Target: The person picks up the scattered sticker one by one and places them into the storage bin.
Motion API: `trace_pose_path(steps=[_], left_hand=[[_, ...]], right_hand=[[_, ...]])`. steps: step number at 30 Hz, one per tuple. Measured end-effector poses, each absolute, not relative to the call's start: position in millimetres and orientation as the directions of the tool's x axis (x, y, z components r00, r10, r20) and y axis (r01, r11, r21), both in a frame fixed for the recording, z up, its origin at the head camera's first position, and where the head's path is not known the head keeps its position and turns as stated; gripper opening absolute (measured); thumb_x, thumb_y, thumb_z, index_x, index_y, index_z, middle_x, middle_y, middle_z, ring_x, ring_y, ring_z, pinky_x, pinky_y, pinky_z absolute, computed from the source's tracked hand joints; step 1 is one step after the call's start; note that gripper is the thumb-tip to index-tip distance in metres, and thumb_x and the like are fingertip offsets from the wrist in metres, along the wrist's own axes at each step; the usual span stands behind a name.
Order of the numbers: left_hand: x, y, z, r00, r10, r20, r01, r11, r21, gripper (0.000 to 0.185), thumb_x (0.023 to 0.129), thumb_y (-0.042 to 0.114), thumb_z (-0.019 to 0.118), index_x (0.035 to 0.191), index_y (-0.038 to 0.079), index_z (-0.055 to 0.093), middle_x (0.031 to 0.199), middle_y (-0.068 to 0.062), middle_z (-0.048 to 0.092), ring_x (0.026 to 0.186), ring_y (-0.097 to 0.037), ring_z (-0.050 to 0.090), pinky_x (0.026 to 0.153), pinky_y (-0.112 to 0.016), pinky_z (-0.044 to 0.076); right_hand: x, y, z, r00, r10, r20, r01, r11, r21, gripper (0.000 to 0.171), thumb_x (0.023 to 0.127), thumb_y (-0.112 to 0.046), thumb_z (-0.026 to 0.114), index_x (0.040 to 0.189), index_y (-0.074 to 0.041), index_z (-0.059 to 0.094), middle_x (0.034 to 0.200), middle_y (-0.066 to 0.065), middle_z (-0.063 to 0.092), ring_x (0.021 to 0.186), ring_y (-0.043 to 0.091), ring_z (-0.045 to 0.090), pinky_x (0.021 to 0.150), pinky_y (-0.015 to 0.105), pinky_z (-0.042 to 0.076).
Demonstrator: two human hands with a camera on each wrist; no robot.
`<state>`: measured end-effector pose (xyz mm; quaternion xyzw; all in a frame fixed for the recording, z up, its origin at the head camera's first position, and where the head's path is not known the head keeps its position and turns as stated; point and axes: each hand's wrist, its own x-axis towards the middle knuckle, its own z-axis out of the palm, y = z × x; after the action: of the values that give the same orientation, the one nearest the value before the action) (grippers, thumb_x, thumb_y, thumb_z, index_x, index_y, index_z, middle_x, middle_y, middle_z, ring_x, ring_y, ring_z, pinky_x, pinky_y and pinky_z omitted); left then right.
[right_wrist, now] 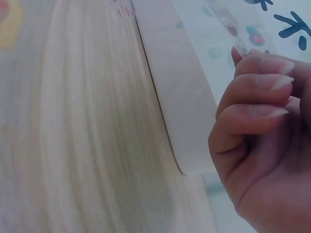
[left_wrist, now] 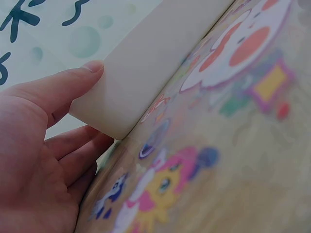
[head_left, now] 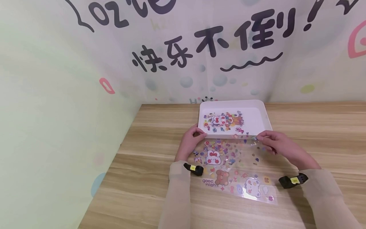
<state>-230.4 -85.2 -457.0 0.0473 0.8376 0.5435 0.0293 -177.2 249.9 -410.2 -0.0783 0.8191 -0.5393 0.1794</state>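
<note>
Sticker sheet (head_left: 226, 152) pinched at its far corners by our left hand (head_left: 191, 140) and right hand (head_left: 275, 143), not yet in white tray (head_left: 264, 116) just beyond, where one sheet already lies.

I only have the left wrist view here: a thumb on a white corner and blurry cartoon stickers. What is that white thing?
Observer: A white rectangular plastic tray on a wooden table; a sticker cluster lies inside it.
Operator: What are the stickers under my view on?
Observer: A clear plastic sticker sheet, lifted at its far edge; a second clear sheet lies nearer the person.
Operator: Where is the other hand?
Observer: The right hand pinches the sheet's far right corner by the tray; the left hand holds the far left corner.
</note>
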Motion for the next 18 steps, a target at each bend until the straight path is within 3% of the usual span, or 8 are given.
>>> trace_pose_path(steps=[18], left_hand=[[-231.1, -85.5, -457.6, -0.994, 0.113, 0.002, 0.047, 0.402, 0.914, 0.027, 0.073, 0.052, 0.064, 0.083, 0.028, 0.06, 0.135, 0.018, 0.037, 0.124, -0.009, 0.034, 0.1, -0.03, 0.03]], right_hand=[[-177.2, 248.6, -410.6, -0.98, -0.181, -0.082, 0.016, 0.341, -0.94, 0.043, 0.091, -0.039, 0.045, 0.111, -0.001, 0.044, 0.067, 0.003, 0.048, 0.057, 0.017, 0.046, 0.048, 0.031, 0.04]])
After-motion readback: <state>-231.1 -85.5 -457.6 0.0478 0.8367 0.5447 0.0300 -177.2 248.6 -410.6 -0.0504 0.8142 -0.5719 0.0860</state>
